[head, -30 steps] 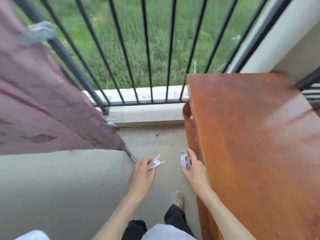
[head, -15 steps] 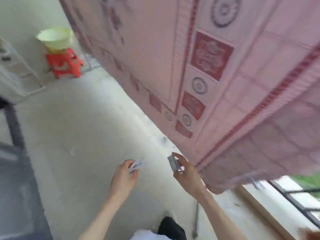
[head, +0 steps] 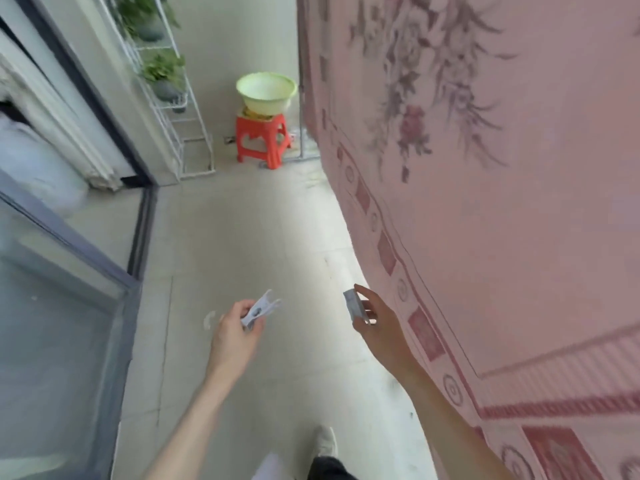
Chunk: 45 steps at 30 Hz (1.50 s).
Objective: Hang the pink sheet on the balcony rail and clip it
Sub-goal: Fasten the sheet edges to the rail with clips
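**A clip in each hand beside the hanging sheet**

The pink sheet [head: 502, 202] hangs down the whole right side of the frame, its flower print at the top and a border of red squares and rings running along its lower edge; what it hangs from is out of view. Low in the middle of the frame both arms reach forward over the pale floor [head: 242, 237]. The left hand [head: 235, 336] is curled closed around the end of a white clip [head: 260, 307], whose forked tip points up and to the right. The right hand [head: 375, 322], just beside the sheet's border, pinches a second clip [head: 354, 304] between thumb and fingers, the other fingers loosely bent. The two hands are apart, neither touching the sheet. At the upper middle a pale green basin [head: 266, 93] sits on a red stool [head: 262, 140], next to a white wire rack [head: 173, 109] with potted plants. A glass sliding door [head: 52, 306] fills the left side.
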Each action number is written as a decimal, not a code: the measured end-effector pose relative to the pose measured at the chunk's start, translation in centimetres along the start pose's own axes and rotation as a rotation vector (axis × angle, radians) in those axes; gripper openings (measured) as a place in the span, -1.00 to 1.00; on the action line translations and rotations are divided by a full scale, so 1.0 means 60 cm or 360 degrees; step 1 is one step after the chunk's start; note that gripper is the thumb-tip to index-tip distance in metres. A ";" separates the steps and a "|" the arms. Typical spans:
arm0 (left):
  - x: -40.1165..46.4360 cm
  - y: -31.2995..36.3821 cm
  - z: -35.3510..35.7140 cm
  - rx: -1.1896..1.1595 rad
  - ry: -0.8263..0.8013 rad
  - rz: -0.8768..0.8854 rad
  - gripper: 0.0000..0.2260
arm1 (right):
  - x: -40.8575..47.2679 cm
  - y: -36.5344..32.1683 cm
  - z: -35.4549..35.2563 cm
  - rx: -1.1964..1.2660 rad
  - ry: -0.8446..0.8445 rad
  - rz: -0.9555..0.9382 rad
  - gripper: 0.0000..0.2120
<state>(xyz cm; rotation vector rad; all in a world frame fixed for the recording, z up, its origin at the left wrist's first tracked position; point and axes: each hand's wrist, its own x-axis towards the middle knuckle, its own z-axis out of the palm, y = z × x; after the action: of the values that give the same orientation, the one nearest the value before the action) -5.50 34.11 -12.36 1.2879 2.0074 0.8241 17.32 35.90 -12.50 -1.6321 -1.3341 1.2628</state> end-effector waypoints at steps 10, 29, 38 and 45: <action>0.351 0.038 -0.051 -0.0149 0.0229 -0.0223 -0.84 | 0.408 -0.152 0.125 0.0019 -0.0278 -0.0059 -0.65; 1.274 0.252 -0.062 -0.0441 -0.0261 -0.0057 -0.89 | 1.229 -0.490 0.293 0.0854 -0.0076 0.0506 -0.67; 1.662 0.394 -0.052 -0.0481 -0.0419 0.0113 -0.87 | 1.603 -0.640 0.326 0.0690 -0.0365 0.0388 -0.83; 1.909 0.469 -0.037 -0.0571 -0.0596 0.0180 -0.84 | 1.815 -0.726 0.357 0.1029 -0.0253 0.0316 -0.76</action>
<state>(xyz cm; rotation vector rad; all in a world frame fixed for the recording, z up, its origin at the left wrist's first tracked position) -30.98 149.18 -7.52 1.2444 1.4317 0.8731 -15.85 150.32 -7.78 -1.2344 -0.7313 1.7456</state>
